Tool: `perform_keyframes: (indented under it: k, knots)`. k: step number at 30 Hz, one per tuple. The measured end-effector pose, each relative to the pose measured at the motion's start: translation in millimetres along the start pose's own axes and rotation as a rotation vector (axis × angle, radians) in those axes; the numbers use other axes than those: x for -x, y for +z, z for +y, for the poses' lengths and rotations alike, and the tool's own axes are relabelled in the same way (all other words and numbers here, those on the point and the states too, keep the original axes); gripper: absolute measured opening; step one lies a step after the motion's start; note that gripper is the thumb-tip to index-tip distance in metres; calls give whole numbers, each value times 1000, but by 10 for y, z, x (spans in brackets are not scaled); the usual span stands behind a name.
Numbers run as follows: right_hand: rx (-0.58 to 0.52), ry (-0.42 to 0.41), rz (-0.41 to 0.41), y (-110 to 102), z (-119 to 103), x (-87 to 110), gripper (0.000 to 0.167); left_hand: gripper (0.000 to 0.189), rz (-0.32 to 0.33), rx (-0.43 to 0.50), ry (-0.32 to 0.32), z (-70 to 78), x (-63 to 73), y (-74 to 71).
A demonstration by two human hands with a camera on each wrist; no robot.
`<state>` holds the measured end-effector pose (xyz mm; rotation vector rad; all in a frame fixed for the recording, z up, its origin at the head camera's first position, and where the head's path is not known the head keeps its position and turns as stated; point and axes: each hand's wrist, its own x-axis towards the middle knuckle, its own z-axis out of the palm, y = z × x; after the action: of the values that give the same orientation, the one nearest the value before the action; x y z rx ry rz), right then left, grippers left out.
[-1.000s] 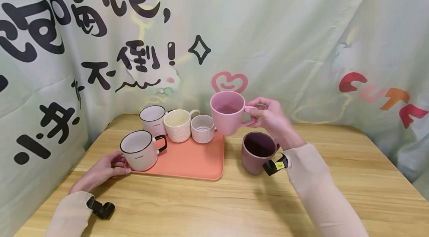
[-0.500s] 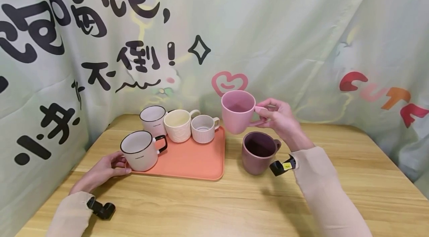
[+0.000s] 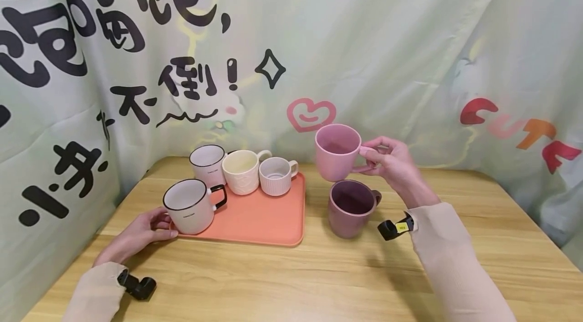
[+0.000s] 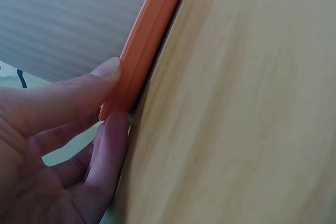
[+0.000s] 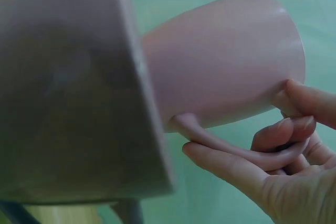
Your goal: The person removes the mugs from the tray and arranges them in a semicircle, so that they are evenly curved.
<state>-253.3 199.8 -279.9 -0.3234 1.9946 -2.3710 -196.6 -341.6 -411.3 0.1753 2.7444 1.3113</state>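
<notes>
My right hand [image 3: 398, 165] holds a pink mug [image 3: 337, 155] by its handle, upright in the air behind and slightly above a dark purple mug [image 3: 347, 218] on the table. In the right wrist view, fingers curl through the pink handle [image 5: 226, 145], while the purple mug [image 5: 73, 98] fills the left side. My left hand [image 3: 143, 231] pinches the front left corner of an orange tray [image 3: 259, 218]; in the left wrist view the thumb lies on the tray rim [image 4: 144, 45] and a fingertip against its underside. A white black-rimmed mug [image 3: 189, 210] stands beside that hand.
At the tray's back stand another black-rimmed white mug [image 3: 207, 160], a cream mug [image 3: 241, 175] and a small ribbed cup [image 3: 275, 177]. The wooden table [image 3: 273, 281] extends in front and to the right. A printed curtain [image 3: 387, 48] hangs behind.
My right hand has carried the pink mug to the right, from above the tray's right edge to behind the purple mug. The left hand and tray have stayed in place.
</notes>
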Motion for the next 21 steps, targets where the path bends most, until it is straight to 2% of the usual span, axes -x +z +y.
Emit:
perform_keyframes:
  k: [9, 21]
  knots:
    - [-73, 4, 28, -99, 9, 43, 21, 68, 8, -4, -10, 27, -2, 13]
    - [-94, -18, 41, -213, 28, 74, 19, 70, 8, 6, -24, 30, 11, 5]
